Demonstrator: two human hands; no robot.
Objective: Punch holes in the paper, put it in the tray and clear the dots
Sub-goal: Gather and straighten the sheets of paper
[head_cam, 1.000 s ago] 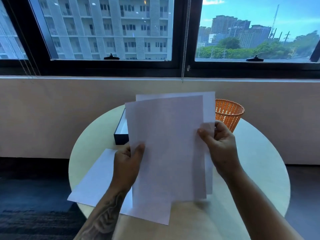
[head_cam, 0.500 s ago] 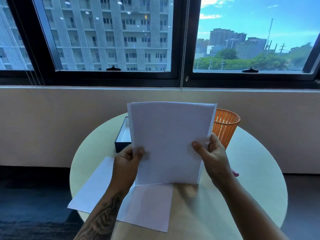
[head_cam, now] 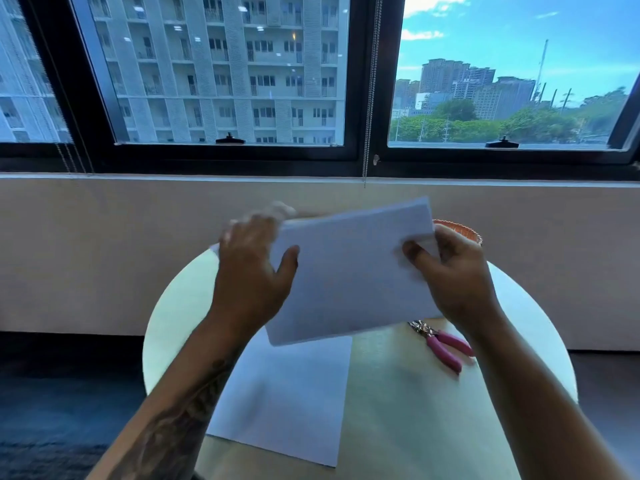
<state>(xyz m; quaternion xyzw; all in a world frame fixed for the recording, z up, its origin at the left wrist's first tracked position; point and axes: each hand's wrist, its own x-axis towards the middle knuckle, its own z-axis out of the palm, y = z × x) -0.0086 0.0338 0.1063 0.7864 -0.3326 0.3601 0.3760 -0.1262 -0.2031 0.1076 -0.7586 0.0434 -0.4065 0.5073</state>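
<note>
I hold a small stack of white paper [head_cam: 346, 275] in the air above the round table [head_cam: 415, 427], turned so its long side runs left to right. My right hand [head_cam: 450, 282] pinches its right edge. My left hand [head_cam: 252, 275] is blurred at the left edge, thumb in front of the sheets and fingers behind. Another white sheet [head_cam: 287, 396] lies flat on the table under the stack. A pink-handled hole punch [head_cam: 443, 344] lies on the table just below my right hand. The dark tray is hidden behind my left hand and the paper.
An orange mesh basket [head_cam: 460, 228] peeks out behind my right hand at the table's far edge. A beige wall and a black-framed window stand behind the table. Dark floor surrounds it.
The stack went from upright to lying sideways and moved up and away. My left hand shifted to the stack's upper left. The punch came into view; the tray went out of view.
</note>
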